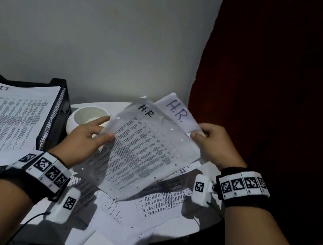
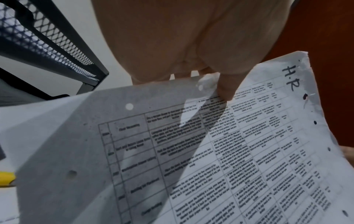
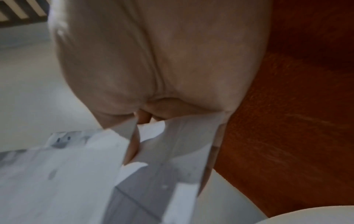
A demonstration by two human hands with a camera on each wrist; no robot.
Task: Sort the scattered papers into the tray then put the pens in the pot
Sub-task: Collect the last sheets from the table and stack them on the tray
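A white printed sheet marked "H.R" [image 1: 144,153] is held up over the table [image 1: 201,225], pinched by the left hand [image 1: 87,137] and right hand [image 1: 213,143]. Paper sorting is underway; next it probably gets slid into the black mesh tray [image 1: 56,113].

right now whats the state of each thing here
H.R sheet: lifted, held by both hands
left hand: pinching sheet's left edge
right hand: gripping sheets' right corner
tray: holds IT stack
pot: upright, no pens visible inside
loose papers: scattered on table
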